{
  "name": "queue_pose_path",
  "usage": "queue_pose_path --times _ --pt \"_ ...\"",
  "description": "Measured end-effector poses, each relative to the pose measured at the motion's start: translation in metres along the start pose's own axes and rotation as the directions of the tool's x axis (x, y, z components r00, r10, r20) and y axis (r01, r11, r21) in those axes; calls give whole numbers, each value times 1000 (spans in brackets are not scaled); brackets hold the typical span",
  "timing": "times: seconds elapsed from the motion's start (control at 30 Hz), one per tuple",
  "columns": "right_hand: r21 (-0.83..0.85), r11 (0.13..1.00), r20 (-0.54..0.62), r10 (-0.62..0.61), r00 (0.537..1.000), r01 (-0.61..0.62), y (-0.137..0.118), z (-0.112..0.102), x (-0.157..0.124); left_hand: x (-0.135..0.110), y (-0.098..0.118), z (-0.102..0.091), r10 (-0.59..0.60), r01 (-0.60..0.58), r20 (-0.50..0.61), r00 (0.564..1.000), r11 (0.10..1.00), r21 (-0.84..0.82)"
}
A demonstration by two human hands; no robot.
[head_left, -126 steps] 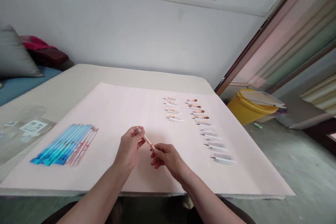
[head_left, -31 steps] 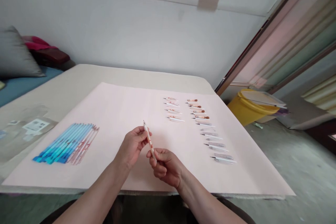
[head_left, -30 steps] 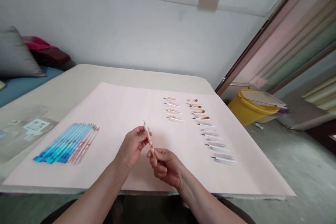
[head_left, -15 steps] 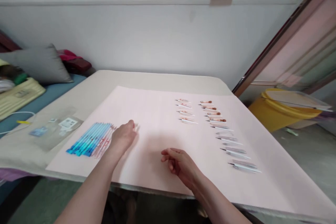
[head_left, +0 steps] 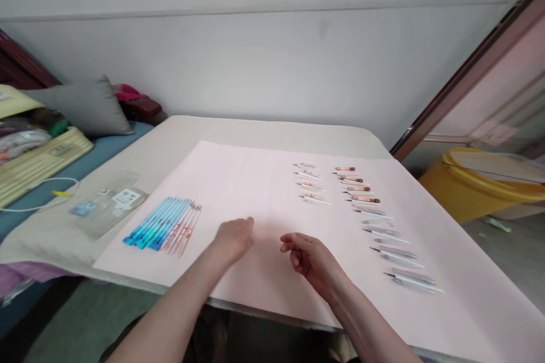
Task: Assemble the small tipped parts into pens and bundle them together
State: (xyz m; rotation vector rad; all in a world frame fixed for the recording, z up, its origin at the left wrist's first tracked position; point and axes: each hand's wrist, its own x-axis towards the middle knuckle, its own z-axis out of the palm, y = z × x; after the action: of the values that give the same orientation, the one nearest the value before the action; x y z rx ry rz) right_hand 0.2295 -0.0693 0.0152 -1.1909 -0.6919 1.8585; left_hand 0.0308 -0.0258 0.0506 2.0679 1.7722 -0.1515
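My left hand [head_left: 233, 238] hovers low over the pink sheet [head_left: 255, 181], back up, its fingers bent away from me and hidden. My right hand [head_left: 310, 257] is just to its right, fingers loosely curled and apart, with nothing in it. A tidy row of blue and pink-white pens [head_left: 164, 231] lies to the left of my left hand, a short gap away. To the right, small pen parts sit in two columns: short tips [head_left: 310, 184] and caps with thin refills [head_left: 374, 215].
The sheet covers a beige table [head_left: 179, 136]. A clear plastic bag with labels [head_left: 108, 207] lies on the table's left side. A grey pillow [head_left: 85, 105] and a yellowish case [head_left: 38, 161] are further left. On the floor at right stands a yellow bucket [head_left: 477, 184].
Both hands held one pink-white pen. My left hand carried it left to the pen row and has come back to the middle without it. My view has turned left.
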Motion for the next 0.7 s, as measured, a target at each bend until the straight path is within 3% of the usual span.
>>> queue_pose_path --times 0.13,0.27,0.3,0.37,0.43,0.5,0.57,0.7 --pt "-104 993 11 -51 999 52 -3 -1 2 -8 26 23 126 -126 -2 992 992 -29" --pt "-412 897 21 -170 985 163 -18 -8 5 -9 22 31 237 -237 -31 971 971 8" --pt "-523 829 20 -220 975 198 -23 -13 7 -8 20 33 266 -265 -38 963 964 34" --pt "-750 617 -8 -371 928 240 -33 -28 11 -5 18 36 259 -258 -29 965 965 54" --pt "-911 367 -51 -553 831 189 -41 -47 17 -2 18 38 251 -249 -18 968 967 61" --pt "-976 192 -55 -662 748 98 -45 -67 23 -1 21 38 233 -233 16 972 970 65" --pt "-994 107 -64 -679 731 12 -47 -84 30 -1 25 35 216 -218 47 975 974 58" --pt "-997 42 -73 -659 748 -60 -44 -101 45 -2 33 29 230 -233 57 972 971 46"
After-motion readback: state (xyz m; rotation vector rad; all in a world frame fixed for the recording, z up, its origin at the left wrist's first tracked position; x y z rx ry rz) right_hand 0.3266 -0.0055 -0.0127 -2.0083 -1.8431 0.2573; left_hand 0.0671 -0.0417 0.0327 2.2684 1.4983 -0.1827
